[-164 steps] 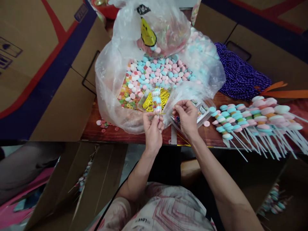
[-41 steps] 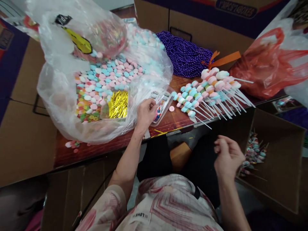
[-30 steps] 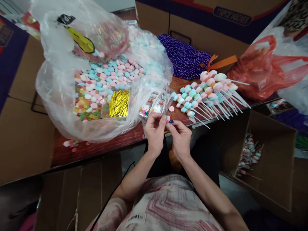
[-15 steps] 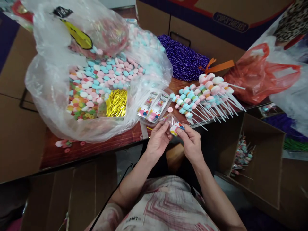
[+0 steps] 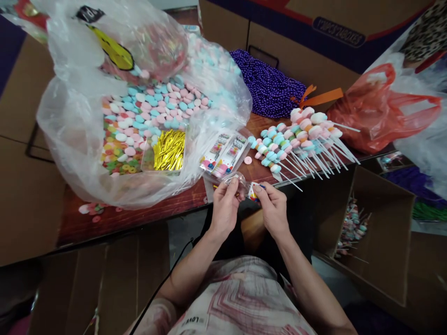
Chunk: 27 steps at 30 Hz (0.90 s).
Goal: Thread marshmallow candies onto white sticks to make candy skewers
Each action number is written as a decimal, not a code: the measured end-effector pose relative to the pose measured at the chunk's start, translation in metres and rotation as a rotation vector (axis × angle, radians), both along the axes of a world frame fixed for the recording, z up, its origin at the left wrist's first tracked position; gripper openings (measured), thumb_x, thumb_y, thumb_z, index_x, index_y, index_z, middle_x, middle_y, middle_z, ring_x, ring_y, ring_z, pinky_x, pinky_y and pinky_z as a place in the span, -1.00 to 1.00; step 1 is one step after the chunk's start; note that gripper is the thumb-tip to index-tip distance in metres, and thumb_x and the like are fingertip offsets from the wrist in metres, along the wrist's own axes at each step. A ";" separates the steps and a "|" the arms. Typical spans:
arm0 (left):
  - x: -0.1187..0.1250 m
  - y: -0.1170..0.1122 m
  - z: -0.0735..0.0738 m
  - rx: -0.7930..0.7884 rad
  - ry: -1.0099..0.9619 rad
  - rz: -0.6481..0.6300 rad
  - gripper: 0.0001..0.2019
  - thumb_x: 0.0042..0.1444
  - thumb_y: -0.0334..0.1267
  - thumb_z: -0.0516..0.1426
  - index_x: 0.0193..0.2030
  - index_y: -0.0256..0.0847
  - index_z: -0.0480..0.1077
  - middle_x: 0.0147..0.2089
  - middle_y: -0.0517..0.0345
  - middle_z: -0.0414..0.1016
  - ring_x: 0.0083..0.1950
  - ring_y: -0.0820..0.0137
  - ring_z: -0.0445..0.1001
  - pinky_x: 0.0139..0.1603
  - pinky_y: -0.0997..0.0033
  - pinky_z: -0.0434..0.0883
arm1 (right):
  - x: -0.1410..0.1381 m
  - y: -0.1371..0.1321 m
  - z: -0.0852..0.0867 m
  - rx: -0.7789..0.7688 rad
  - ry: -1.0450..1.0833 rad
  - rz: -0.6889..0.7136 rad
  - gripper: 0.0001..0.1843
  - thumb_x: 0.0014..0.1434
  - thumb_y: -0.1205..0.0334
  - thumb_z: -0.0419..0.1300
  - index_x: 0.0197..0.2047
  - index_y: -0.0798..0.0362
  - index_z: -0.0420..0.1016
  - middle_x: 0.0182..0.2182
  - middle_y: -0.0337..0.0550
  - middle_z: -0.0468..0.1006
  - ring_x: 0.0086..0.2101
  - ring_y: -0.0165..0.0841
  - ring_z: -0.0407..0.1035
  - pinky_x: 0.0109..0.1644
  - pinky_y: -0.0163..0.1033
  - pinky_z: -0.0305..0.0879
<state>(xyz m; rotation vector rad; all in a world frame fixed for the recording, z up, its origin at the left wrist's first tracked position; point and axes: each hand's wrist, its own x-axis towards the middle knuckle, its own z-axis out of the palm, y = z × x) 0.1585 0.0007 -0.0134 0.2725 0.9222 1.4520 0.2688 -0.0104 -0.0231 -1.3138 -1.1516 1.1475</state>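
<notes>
A small clear plastic bag with a colourful printed end is pinched between both hands at the table's front edge. My left hand grips the clear end, thumb on top. The printed end is in my right hand, between thumb and fingers. Just beyond the hands, printed flat bags lie in a clear tray. To the right rests a pile of pastel candy skewers on white sticks. Gold twist ties fill a clear box on the left.
A large plastic bag lies spread under loose pastel candies. Purple beads and a red plastic bag are at the back. An open cardboard box with skewers stands low on the right.
My left hand has shifted slightly left and lower, and its fingers have opened out the clear end of the bag. My right hand has moved slightly left, still holding the printed end.
</notes>
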 end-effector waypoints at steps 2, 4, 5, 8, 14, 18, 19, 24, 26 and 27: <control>-0.005 0.004 0.001 0.003 0.036 0.028 -0.66 -0.23 -0.14 0.48 -0.43 -0.25 0.49 -0.41 0.24 0.48 -0.45 0.61 0.34 -0.47 0.59 0.28 | 0.007 0.006 0.008 0.041 -0.150 0.076 -0.54 0.32 -0.03 0.14 -0.53 0.03 0.24 -0.58 -0.34 0.19 -0.52 -0.46 0.08 -0.41 -0.30 0.06; -0.009 0.006 0.000 0.023 0.094 0.093 -0.65 -0.25 -0.15 0.49 -0.48 -0.25 0.45 -0.49 0.30 0.39 -0.50 0.63 0.28 -0.49 0.60 0.25 | 0.017 0.015 0.016 0.141 -0.436 0.079 -0.56 0.36 0.02 0.08 -0.53 0.02 0.26 -0.56 -0.29 0.26 -0.48 -0.41 0.15 -0.34 -0.26 0.11; -0.010 0.007 0.000 0.036 0.122 0.130 -0.64 -0.25 -0.14 0.49 -0.49 -0.25 0.44 -0.52 0.32 0.36 -0.51 0.64 0.25 -0.50 0.60 0.23 | 0.022 0.021 0.019 0.196 -0.630 0.038 -0.59 0.37 0.05 0.07 -0.50 0.02 0.31 -0.53 -0.24 0.33 -0.44 -0.37 0.20 -0.28 -0.23 0.14; -0.012 0.007 -0.005 0.062 0.188 0.203 -0.61 -0.21 -0.07 0.47 -0.49 -0.25 0.42 -0.53 0.33 0.36 -0.55 0.64 0.24 -0.53 0.59 0.23 | 0.040 0.041 0.025 0.270 -1.224 -0.132 -0.75 0.35 0.13 0.08 -0.27 0.06 0.49 -0.29 0.02 0.50 -0.25 -0.19 0.29 -0.16 -0.12 0.11; -0.014 0.002 -0.016 0.077 0.282 0.216 -0.63 -0.08 0.00 0.41 -0.45 -0.24 0.42 -0.57 0.33 0.38 -0.58 0.60 0.29 -0.52 0.55 0.28 | 0.061 0.070 0.014 0.303 -1.667 -0.035 -0.79 0.32 0.27 0.06 -0.20 0.14 0.50 -0.32 0.09 0.51 -0.27 -0.15 0.26 -0.20 -0.12 -0.05; -0.016 0.001 -0.018 0.076 0.300 0.214 -0.63 -0.05 0.01 0.39 -0.45 -0.23 0.41 -0.59 0.34 0.36 -0.58 0.59 0.30 -0.52 0.54 0.28 | 0.064 0.072 0.016 0.310 -1.632 -0.034 -0.74 0.32 0.34 0.00 -0.25 0.12 0.53 -0.34 0.05 0.52 -0.33 -0.21 0.27 -0.23 -0.14 -0.04; -0.016 0.001 -0.018 0.076 0.300 0.215 -0.63 -0.04 0.01 0.39 -0.45 -0.23 0.41 -0.59 0.34 0.36 -0.58 0.59 0.29 -0.51 0.54 0.28 | 0.065 0.070 0.019 0.306 -1.595 -0.047 -0.72 0.32 0.33 0.00 -0.25 0.11 0.54 -0.34 0.02 0.53 -0.34 -0.23 0.28 -0.24 -0.15 -0.02; -0.017 0.003 -0.020 0.070 0.280 0.209 -0.63 -0.04 0.02 0.39 -0.43 -0.22 0.41 -0.57 0.34 0.36 -0.58 0.59 0.28 -0.53 0.54 0.27 | 0.075 0.049 0.042 0.311 -1.360 -0.018 -0.72 0.34 0.19 0.05 -0.26 0.02 0.58 -0.29 -0.07 0.55 -0.32 -0.30 0.37 -0.34 -0.24 0.07; -0.017 0.003 -0.021 0.072 0.281 0.209 -0.63 -0.04 0.03 0.39 -0.43 -0.22 0.41 -0.57 0.34 0.36 -0.59 0.59 0.27 -0.54 0.53 0.27 | 0.076 0.043 0.048 0.318 -1.345 0.035 -0.73 0.33 0.19 0.07 -0.26 0.01 0.60 -0.29 -0.09 0.56 -0.31 -0.32 0.39 -0.36 -0.25 0.06; -0.017 0.004 -0.021 0.072 0.281 0.208 -0.62 -0.04 0.03 0.38 -0.43 -0.22 0.41 -0.57 0.34 0.35 -0.58 0.59 0.26 -0.54 0.53 0.27 | 0.075 0.042 0.050 0.316 -1.360 0.059 -0.73 0.33 0.19 0.08 -0.26 0.01 0.60 -0.28 -0.10 0.56 -0.31 -0.33 0.39 -0.38 -0.26 0.05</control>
